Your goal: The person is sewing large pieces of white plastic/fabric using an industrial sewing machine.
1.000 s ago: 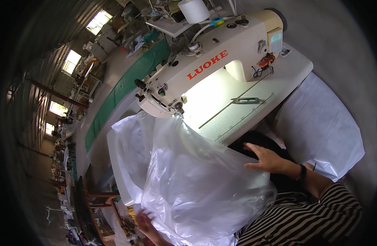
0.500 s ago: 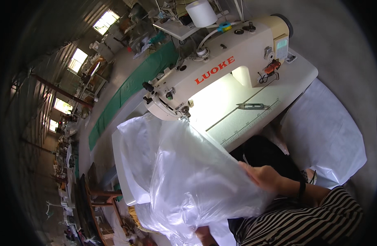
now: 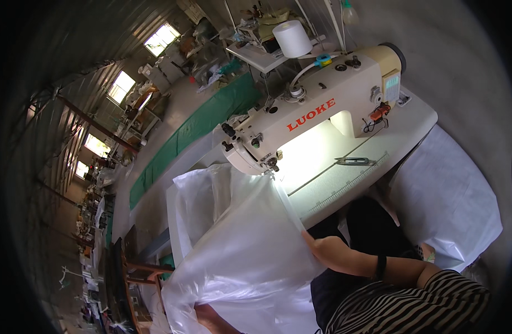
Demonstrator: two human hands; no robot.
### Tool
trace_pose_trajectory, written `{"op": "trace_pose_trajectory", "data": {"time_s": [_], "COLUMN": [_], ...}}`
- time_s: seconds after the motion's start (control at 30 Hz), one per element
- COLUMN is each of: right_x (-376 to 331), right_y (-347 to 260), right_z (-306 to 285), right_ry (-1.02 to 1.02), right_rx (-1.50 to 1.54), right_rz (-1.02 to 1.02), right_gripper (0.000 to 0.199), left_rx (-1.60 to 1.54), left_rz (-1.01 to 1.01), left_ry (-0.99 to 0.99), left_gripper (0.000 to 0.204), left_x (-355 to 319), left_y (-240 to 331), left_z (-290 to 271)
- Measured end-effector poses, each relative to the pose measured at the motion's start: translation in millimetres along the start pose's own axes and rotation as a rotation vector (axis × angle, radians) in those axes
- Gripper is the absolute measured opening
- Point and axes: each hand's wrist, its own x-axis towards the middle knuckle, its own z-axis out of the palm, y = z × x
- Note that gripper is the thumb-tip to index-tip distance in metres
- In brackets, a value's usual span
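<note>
A white sewing machine (image 3: 317, 103) stands in front of me with its work light on. Beneath its needle area runs the folded edge of a translucent white plastic sheet (image 3: 239, 239), which drapes over the table's near left side and my lap. My right hand (image 3: 318, 245) grips that edge a short way from the needle, fingers closed; its fingertips are partly hidden. Low at the left, my left hand (image 3: 205, 313) reaches into the sheet's folds, which cover its fingers. Small thread snips (image 3: 353, 161) lie on the machine bed, apart from both hands.
A white thread cone (image 3: 293, 39) stands behind the machine. More white plastic sheeting (image 3: 451, 189) hangs at the table's right. Green cloth (image 3: 195, 133) stretches across the far left, and a wooden stool (image 3: 147, 273) stands at the near left.
My left hand has moved left, drawing the sheet out flatter and smoother. My right hand still grips the edge, now straighter. The whole view has shifted slightly.
</note>
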Motion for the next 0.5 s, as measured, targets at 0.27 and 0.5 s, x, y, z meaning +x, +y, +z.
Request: {"op": "trace_pose_trajectory", "data": {"time_s": [0.27, 0.5], "right_x": [79, 94], "right_y": [35, 45], "right_z": [2, -23], "right_ry": [0.072, 0.142], "right_rx": [0.073, 0.423], "right_rz": [0.042, 0.185], "right_gripper": [0.047, 0.049], "left_rx": [0.035, 0.077], "left_rz": [-0.113, -0.650], "left_ry": [0.027, 0.165], "left_gripper": [0.038, 0.044], "left_x": [48, 19], "left_y": [-56, -71], "left_z": [-28, -33]}}
